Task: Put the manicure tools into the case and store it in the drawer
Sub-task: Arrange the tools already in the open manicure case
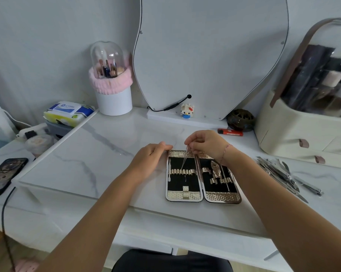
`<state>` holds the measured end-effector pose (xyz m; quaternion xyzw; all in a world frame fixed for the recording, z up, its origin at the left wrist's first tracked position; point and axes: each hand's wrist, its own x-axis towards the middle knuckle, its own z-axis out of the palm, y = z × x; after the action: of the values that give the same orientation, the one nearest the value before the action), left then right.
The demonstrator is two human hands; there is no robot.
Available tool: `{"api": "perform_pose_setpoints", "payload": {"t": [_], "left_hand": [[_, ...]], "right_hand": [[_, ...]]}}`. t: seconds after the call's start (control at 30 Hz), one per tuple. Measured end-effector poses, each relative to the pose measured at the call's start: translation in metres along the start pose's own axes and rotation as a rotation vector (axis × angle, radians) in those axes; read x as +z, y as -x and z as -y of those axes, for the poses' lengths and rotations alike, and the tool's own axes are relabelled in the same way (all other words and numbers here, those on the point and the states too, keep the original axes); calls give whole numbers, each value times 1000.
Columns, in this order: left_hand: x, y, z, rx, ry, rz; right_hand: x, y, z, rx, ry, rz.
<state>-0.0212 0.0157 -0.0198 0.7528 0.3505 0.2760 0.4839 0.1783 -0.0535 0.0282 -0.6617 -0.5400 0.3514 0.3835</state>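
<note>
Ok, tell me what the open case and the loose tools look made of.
Case: shiny embossed silver-gold trim, probably metallic faux leather; matte black lining, perhaps velvet. Loose tools, and the thin tool the right hand pinches: bright glinting silver, likely steel.

The case (pixel 221 197) lay open flat near the counter's front edge, black-lined, silver-trimmed. A thin steel tool (pixel 185 157) slanted over its left half; more tools (pixel 277 172) lay heaped toward the right edge.
</note>
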Motion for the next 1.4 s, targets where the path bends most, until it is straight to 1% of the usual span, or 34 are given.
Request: {"api": "perform_pose_setpoints", "payload": {"t": [0.17, 0.37, 0.47, 0.7, 0.93, 1.1, 1.2, 1.4], "left_hand": [[0, 0, -1, 0, -13, 5], [0, 1, -3, -4, -36, -8], [0, 1, -2, -10, -28, 1], [0, 1, -3, -12, -35, -2], [0, 2, -4, 5, -63, -7], [-1, 3, -4, -5, -61, -7], [-1, 3, -5, 2, -78, -14], [0, 3, -7, 9, -95, -23]], "right_hand": [[0, -1, -1, 21, 29, -22], [8, -1, 0, 5, 77, -140], [6, -1, -1, 11, 45, -148], [6, -4, 1, 20, 78, -154], [-1, -8, 2, 46, 165, -118], [-6, -13, 3, 31, 213, -73], [-10, -16, 3, 32, 204, -38], [-9, -19, 6, 8, 106, 57]]}}
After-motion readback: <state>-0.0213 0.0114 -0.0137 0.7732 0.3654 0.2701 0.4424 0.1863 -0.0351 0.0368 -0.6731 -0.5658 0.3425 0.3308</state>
